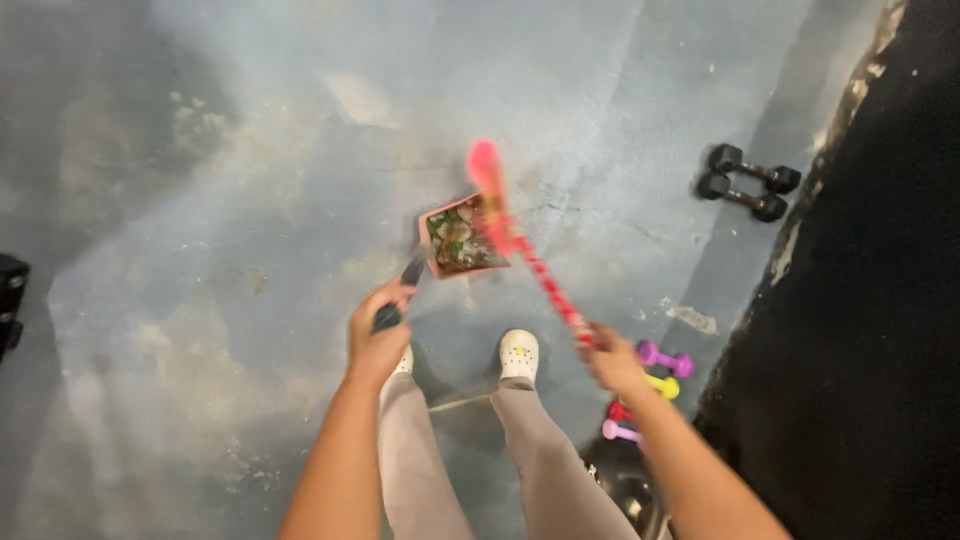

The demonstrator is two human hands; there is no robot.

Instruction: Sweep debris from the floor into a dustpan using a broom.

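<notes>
Dustpan, pink, full of debris beside pink broom.

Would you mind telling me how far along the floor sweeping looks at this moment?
Done: the pink dustpan already holds a heap of debris. In hand: the left hand grips the dustpan's dark handle, and the right hand holds the pink brush over the pan. Left: pale specks and stains still dot the grey floor, and the pan is not emptied. Dumbbells lie nearby.
</notes>
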